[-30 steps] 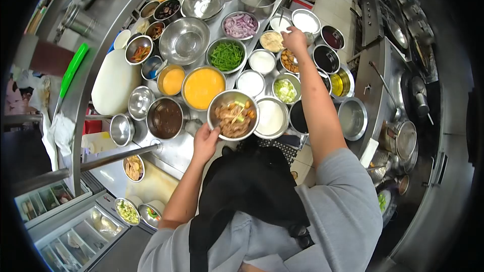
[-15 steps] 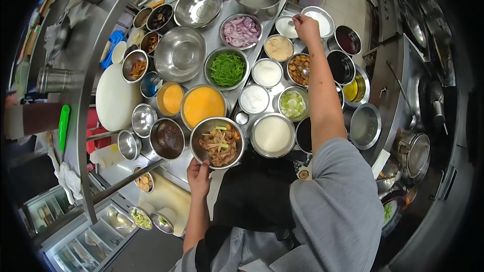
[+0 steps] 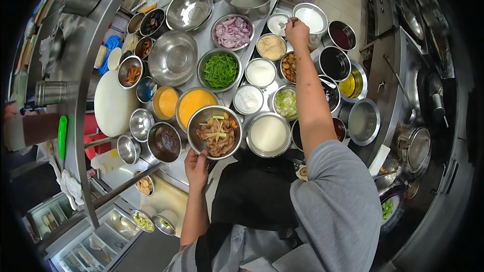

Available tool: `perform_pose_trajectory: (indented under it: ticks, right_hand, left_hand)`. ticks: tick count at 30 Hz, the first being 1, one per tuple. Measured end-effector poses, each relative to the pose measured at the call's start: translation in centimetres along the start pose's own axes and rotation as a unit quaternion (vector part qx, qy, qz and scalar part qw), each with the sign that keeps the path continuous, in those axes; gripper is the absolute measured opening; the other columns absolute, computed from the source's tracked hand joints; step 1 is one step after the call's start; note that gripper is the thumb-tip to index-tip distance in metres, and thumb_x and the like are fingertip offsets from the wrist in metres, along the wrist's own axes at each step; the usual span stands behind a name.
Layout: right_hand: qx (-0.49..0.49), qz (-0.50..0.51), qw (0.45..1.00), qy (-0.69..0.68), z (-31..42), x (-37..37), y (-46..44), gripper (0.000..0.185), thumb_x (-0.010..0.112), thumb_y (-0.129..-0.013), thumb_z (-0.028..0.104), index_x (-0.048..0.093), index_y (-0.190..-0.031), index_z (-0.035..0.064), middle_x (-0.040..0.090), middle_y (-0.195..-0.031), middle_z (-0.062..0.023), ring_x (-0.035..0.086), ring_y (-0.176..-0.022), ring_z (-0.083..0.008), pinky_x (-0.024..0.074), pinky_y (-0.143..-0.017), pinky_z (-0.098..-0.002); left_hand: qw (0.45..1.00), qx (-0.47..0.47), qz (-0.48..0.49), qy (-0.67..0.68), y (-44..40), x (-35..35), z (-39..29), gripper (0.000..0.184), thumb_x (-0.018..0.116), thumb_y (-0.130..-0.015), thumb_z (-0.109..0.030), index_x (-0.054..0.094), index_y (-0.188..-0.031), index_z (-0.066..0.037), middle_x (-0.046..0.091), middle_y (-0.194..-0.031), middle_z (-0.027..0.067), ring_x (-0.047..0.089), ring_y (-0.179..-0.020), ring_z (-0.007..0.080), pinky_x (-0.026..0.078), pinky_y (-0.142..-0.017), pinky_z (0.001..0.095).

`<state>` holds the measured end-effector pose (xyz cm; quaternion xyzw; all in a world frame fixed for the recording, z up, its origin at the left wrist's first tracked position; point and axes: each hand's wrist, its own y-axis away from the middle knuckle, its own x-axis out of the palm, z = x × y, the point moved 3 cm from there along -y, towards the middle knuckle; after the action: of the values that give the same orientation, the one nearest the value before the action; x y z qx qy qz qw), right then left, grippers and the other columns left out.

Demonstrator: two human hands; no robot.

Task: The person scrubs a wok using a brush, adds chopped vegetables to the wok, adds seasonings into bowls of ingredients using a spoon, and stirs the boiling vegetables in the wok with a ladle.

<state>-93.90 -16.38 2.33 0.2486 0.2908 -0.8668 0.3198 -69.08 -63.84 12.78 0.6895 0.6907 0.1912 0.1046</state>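
My left hand (image 3: 196,167) grips the near rim of a metal bowl (image 3: 190,133), its thumb over the edge. Inside are raw sliced meat (image 3: 220,141), pale ginger strips and pieces of scallion. The bowl is held over the front edge of a container of orange-yellow liquid (image 3: 198,105). My right arm reaches far forward, and my right hand (image 3: 297,34) is closed in a pinch on a small spoon, mostly hidden by the fingers. It is at the right edge of a small bowl of white powder (image 3: 276,23), beside a larger bowl of white grains (image 3: 309,18).
Around my hands stand bowls of sliced red onion (image 3: 233,32), cut green stalks (image 3: 221,70), chopped scallion (image 3: 286,103) and creamy white liquid (image 3: 269,135). Dark sauces (image 3: 335,64) and yellow oil (image 3: 349,86) are on the right. A metal shelf post (image 3: 86,171) rises at the left.
My right hand has shifted slightly down and left in view, staying by the small white-powder bowl. The bowl in my left hand has risen slightly and moved left in view.
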Motion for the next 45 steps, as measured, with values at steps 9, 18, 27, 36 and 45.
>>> perform_pose_trajectory:
  ticks: [9,18,27,36,45]
  right_hand:
    - [0.143,-0.029,0.983,-0.115,-2.7,2.6,-0.1,0.022,0.058,-0.093,0.016,0.068,-0.088,-0.0022,0.070,-0.068,-0.0095,0.071,-0.063,-0.0180,0.0569,-0.060,-0.0321]
    - [0.225,-0.110,0.935,-0.252,-1.4,0.8,1.1,0.021,0.055,-0.092,0.011,0.066,-0.087,-0.0060,0.069,-0.067,-0.0148,0.069,-0.060,-0.0239,0.0561,-0.056,-0.0351]
    - [0.246,-0.118,0.879,-0.391,0.0,-2.2,2.3,0.016,0.054,-0.095,0.005,0.060,-0.097,-0.0095,0.068,-0.078,-0.0165,0.067,-0.059,-0.0208,0.0574,-0.052,-0.0311]
    - [0.173,-0.081,0.952,-0.240,-0.1,-0.9,1.7,0.018,0.055,-0.094,0.006,0.065,-0.091,-0.0091,0.069,-0.073,-0.0154,0.069,-0.059,-0.0188,0.0571,-0.053,-0.0303]
    - [0.080,-0.096,0.992,-0.018,0.0,0.0,1.1,0.018,0.061,-0.085,0.014,0.069,-0.083,-0.0017,0.068,-0.077,-0.0232,0.066,-0.074,-0.0424,0.0520,-0.070,-0.0475]
  left_hand:
    - [1.000,0.013,0.019,-0.013,-1.0,-0.2,1.1,0.012,0.058,-0.095,-0.008,0.060,-0.106,-0.003,0.059,-0.079,-0.0038,0.041,-0.058,0.0020,0.030,-0.052,0.0199]
    - [0.998,0.028,0.048,-0.005,-4.8,1.9,1.2,0.019,0.054,-0.098,-0.011,0.058,-0.114,-0.001,0.068,-0.099,0.0046,0.064,-0.080,0.0092,0.050,-0.070,0.0229]
    - [0.994,0.071,0.082,-0.010,-12.9,9.1,0.9,0.027,0.049,-0.099,-0.007,0.053,-0.123,0.004,0.065,-0.113,0.0125,0.068,-0.094,0.0207,0.059,-0.076,0.0342]
    - [0.990,0.083,0.106,0.049,-16.6,13.4,0.6,0.020,0.047,-0.098,-0.006,0.054,-0.112,0.007,0.066,-0.106,0.0159,0.068,-0.086,0.0208,0.061,-0.074,0.0344]
    - [0.993,0.065,0.078,0.053,-16.0,12.1,1.6,0.011,0.049,-0.098,-0.005,0.052,-0.102,0.005,0.064,-0.099,0.0135,0.067,-0.083,0.0171,0.060,-0.074,0.0328]
